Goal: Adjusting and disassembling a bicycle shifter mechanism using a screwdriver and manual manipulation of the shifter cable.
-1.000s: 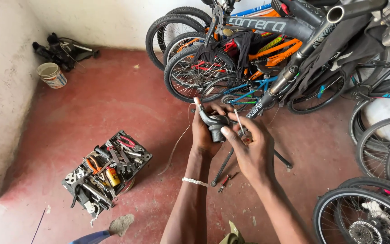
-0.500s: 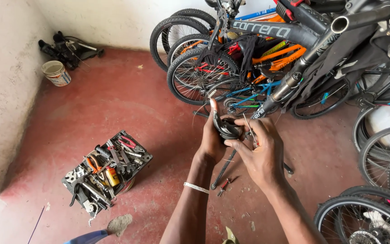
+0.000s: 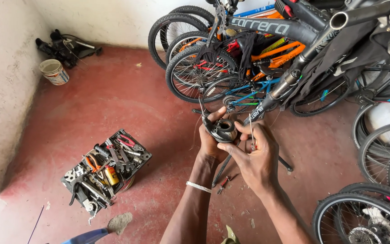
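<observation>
My left hand [image 3: 211,140] grips a dark round metal bicycle part [image 3: 220,129], cup-shaped with a thin cable coming off it. My right hand [image 3: 253,158] is beside it, its fingers touching the part's lower edge and pinching a thin wire [image 3: 251,131] that stands up between them. A pale bracelet [image 3: 198,186] is on my left wrist. Both hands are held above the red floor, in front of a heap of parked bicycles.
Several bicycles [image 3: 258,54] lean together at the back and right. An open toolbox [image 3: 107,169] full of pliers and wrenches sits on the red floor at the left. Small red-handled pliers [image 3: 222,184] lie under my hands. A white bucket [image 3: 54,72] stands near the left wall.
Both hands stay together on the round part. The part has turned, its open cup now facing up, and the right fingers have shifted onto the thin wire.
</observation>
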